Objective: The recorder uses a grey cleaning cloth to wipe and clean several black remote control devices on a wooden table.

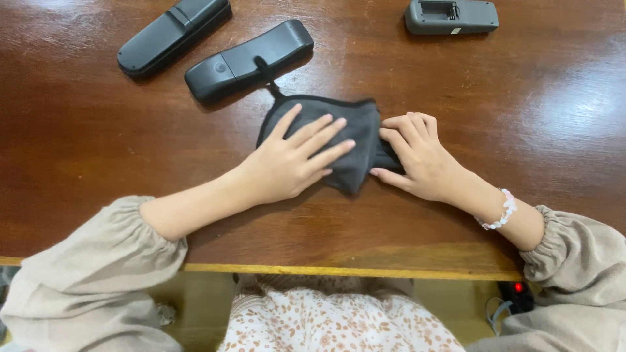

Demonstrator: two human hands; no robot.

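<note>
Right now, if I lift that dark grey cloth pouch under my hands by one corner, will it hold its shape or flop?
The dark grey cloth pouch would probably flop: it already creases and bunches where the right hand pinches it. It lies flat under the left hand, so it is likely light. On the glossy brown wooden table it may slide easily if pushed.
</note>
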